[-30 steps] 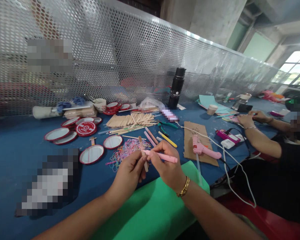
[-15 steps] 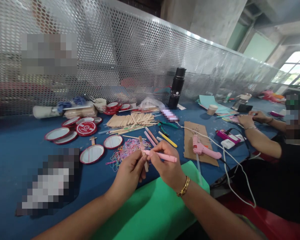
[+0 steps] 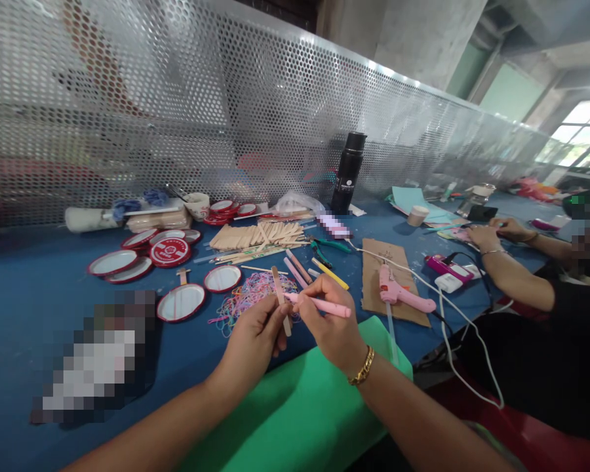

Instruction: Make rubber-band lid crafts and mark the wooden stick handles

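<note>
Between thumb and fingers, my left hand (image 3: pixel 258 334) pinches a wooden craft stick (image 3: pixel 276 283) that stands tilted, its upper part tinted pinkish. A pink marker (image 3: pixel 330 307) is gripped in my right hand (image 3: pixel 332 328), its tip at the stick's right edge. Behind the hands lies a tangle of multicoloured thread (image 3: pixel 248 295). More markers, including a yellow one (image 3: pixel 332 274), rest just beyond my right hand. Left of the thread are two jar lids (image 3: pixel 181 303) with red rims, one with a short stick beside it. Green cloth (image 3: pixel 295 413) lies under my forearms.
A pile of craft sticks (image 3: pixel 255 236), pliers (image 3: pixel 320 254) and a black bottle (image 3: pixel 348 174) stand farther back. At right, a pink glue gun (image 3: pixel 403 296) lies on cardboard (image 3: pixel 368 282), with a white cable (image 3: pixel 467 321) beside it. Another person's hands (image 3: pixel 486 237) work beyond.
The pink marker and my right hand have shifted slightly right along the stick. My left hand keeps its pinch, and the stick's top leans a little more to the left.
</note>
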Motion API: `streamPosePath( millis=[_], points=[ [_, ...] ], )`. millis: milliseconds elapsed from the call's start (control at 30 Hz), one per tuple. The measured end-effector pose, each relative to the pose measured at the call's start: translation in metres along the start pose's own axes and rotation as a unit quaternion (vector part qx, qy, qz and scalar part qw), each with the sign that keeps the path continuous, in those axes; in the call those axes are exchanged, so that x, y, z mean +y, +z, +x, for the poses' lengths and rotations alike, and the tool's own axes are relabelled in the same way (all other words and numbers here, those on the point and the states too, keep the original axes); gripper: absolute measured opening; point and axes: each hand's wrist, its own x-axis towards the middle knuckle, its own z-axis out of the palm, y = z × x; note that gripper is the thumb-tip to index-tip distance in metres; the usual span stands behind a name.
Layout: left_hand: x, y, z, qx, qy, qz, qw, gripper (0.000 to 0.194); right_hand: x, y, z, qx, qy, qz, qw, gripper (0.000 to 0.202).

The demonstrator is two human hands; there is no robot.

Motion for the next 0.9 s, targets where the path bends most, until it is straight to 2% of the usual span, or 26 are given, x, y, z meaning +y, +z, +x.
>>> streamPosePath(
  millis=[100, 300, 567, 767, 900],
  points=[
    [0.0011, -0.0001, 0.0002, -0.003, -0.001, 0.003, 1.000, 0.034, -0.0006, -0.0008, 0.0002, 0.009, -0.010, -0.008, 1.000, 0.014],
    [-0.0003, 0.0002, -0.0010, -0.004, -0.002, -0.004, 1.000, 0.032, -0.0019, 0.0011, -0.0016, -0.018, 0.002, 0.014, 1.000, 0.011],
    [-0.0001, -0.0007, -0.0004, 0.001, -0.002, 0.005, 1.000, 0.033, -0.0012, -0.0011, 0.0004, 0.011, -0.012, -0.007, 1.000, 0.014],
    [0.0006, -0.0003, -0.0014, 0.001, 0.003, 0.002, 1.000, 0.032, -0.0008, 0.0011, -0.0014, -0.017, 0.000, 0.016, 1.000, 0.011],
    [0.0003, -0.0008, -0.0017, 0.006, -0.003, 0.007, 1.000, 0.034, -0.0009, -0.0007, -0.0002, 0.008, -0.002, -0.006, 1.000, 0.014]
  ],
)
